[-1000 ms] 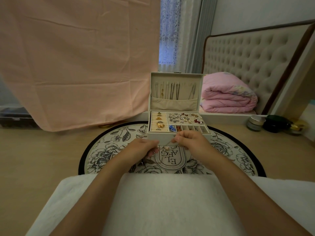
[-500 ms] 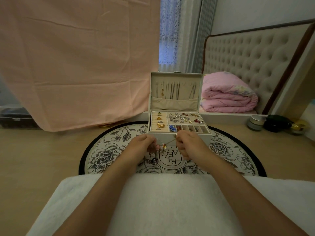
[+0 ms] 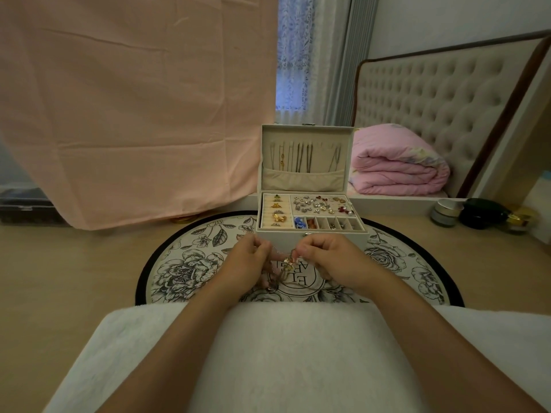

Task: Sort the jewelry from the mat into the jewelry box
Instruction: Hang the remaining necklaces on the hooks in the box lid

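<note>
Two hands share one necklace (image 3: 288, 261): your left hand (image 3: 247, 263) and right hand (image 3: 331, 257) each pinch its thin chain with curled fingers. One small gold pendant sits at the middle of the chain, and more chain droops beneath your left hand. You hold it above the one round floral mat (image 3: 190, 263), just on the near side of the one open jewelry box (image 3: 356, 238), whose upright lid carries hanging chains. Three jars (image 3: 480, 213) stand at the far right.
</note>
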`<state>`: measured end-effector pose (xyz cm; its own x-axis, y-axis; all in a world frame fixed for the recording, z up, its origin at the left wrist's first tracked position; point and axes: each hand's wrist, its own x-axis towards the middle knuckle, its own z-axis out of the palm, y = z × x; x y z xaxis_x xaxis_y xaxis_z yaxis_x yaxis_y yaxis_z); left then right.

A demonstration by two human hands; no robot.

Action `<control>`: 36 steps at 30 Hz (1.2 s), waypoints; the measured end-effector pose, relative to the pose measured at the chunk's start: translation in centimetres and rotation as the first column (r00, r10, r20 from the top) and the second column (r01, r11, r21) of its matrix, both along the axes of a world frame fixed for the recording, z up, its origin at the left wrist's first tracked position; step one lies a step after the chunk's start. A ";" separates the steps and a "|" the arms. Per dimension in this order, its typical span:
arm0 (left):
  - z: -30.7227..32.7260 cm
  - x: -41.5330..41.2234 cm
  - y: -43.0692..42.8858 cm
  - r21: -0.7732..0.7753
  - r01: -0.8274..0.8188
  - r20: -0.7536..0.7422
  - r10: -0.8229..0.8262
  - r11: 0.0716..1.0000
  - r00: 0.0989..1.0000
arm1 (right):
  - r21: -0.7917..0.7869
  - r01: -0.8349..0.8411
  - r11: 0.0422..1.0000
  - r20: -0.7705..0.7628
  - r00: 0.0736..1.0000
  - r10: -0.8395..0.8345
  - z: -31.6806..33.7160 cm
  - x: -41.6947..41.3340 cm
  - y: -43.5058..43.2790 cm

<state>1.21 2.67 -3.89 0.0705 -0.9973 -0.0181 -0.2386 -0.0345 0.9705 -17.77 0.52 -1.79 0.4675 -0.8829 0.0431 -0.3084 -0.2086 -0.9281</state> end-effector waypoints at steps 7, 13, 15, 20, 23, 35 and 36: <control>-0.3 -0.4 0.3 -0.060 0.152 0.032 -0.151 0.986 0.988 | 0.103 -0.063 0.993 0.192 0.981 0.042 -0.3 0.5 -0.5; -0.8 0.9 -0.5 -0.104 0.023 0.168 -0.005 0.994 0.986 | 0.166 0.047 0.985 0.288 0.953 -0.094 -0.7 -0.1 -1.1; -0.8 1.4 -0.7 -0.121 -0.076 0.188 0.098 0.990 0.977 | 0.156 0.184 0.970 0.230 0.949 -0.217 -0.8 -0.3 -1.4; -1.0 3.3 -0.9 -0.164 -0.188 0.444 0.242 0.968 0.863 | -0.293 0.359 0.886 -0.236 0.871 -0.431 -1.8 -1.3 -1.6; -1.0 3.6 -0.9 -0.117 -0.187 0.529 0.221 0.975 0.819 | -0.440 0.215 0.872 -0.485 0.760 -0.432 -2.1 -1.2 -1.2; -0.3 3.1 0.2 -0.124 0.118 0.755 0.017 0.985 0.655 | -0.581 -0.177 0.794 -0.659 0.674 -0.332 -2.8 1.2 -0.5; -0.4 3.1 0.3 -0.113 0.148 0.775 -0.005 0.983 0.632 | -0.557 -0.161 0.815 -0.636 0.713 -0.295 -2.9 1.4 -0.5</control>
<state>4.27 2.98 -4.30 -0.0890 -0.9836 0.1566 -0.8943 0.1481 0.4222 -16.41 0.01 -4.70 0.5046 -0.8355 0.2177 -0.8198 -0.5427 -0.1828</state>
